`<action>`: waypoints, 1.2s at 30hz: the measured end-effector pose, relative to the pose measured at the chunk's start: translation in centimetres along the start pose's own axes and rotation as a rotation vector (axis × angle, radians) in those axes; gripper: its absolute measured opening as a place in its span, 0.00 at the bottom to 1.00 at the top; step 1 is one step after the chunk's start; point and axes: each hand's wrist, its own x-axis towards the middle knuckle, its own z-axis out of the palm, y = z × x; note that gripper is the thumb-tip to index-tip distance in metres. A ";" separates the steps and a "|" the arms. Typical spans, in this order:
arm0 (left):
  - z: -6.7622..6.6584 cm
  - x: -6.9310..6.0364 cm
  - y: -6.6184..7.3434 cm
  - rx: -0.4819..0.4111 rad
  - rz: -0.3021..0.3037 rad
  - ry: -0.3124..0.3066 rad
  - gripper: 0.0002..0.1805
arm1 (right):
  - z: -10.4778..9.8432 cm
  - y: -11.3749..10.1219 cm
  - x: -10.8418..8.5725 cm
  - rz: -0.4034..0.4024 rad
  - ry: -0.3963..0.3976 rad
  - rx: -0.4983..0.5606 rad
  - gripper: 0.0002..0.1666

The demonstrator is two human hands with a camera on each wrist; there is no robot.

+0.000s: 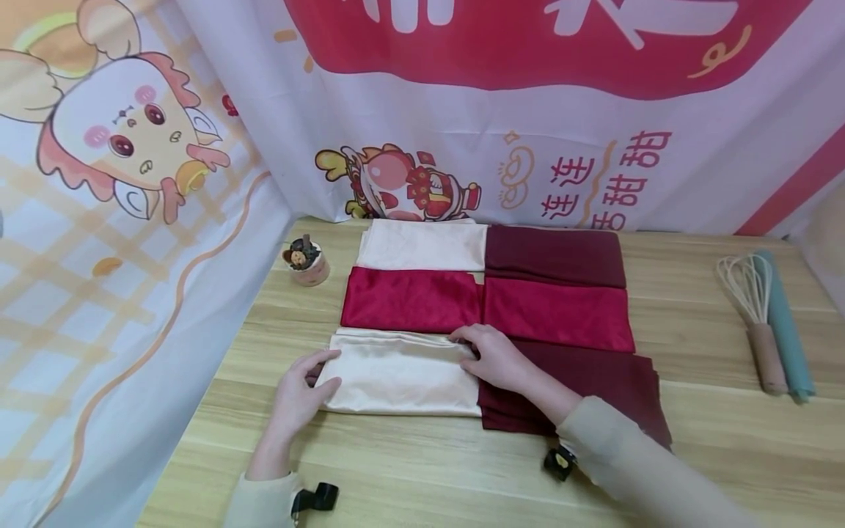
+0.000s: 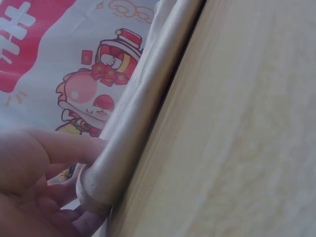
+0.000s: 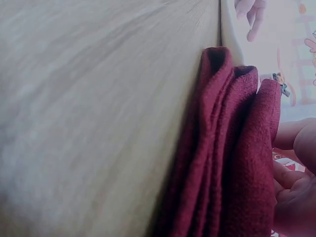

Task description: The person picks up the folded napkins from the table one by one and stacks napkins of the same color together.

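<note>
A folded cream satin cloth [image 1: 403, 374] lies flat at the front left of a group of folded cloths. At its left end, my left hand [image 1: 300, 389] has thumb and fingers spread over the edge; in the left wrist view, the left hand [image 2: 44, 182] holds the end of the cream cloth [image 2: 128, 118] between thumb and curled fingers. My right hand [image 1: 491, 357] rests on the cream cloth's right end, fingers slightly bent, beside the dark maroon cloth [image 1: 594, 381]. The right wrist view shows the right hand [image 3: 296, 177] behind the maroon cloth's folded layers [image 3: 247, 163].
Behind lie two crimson satin cloths [image 1: 412, 299] [image 1: 557, 312], another cream cloth [image 1: 422, 246] and another maroon one [image 1: 554, 255]. A small decorated cup [image 1: 309, 265] stands at the back left. A whisk [image 1: 759, 315] and a teal rolled item [image 1: 785, 330] lie at the right.
</note>
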 end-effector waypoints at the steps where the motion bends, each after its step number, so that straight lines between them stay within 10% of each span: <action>1: 0.0 0.0 0.1 -0.006 -0.003 0.003 0.23 | 0.0 0.0 0.0 -0.007 0.001 0.000 0.21; 17: 0.3 -0.1 -0.8 -0.172 0.053 0.080 0.21 | 0.3 -0.7 -0.1 0.019 0.006 -0.016 0.21; 36: -0.6 0.0 -0.3 -0.328 0.049 0.016 0.22 | -1.2 -1.8 0.2 -0.030 0.004 0.115 0.21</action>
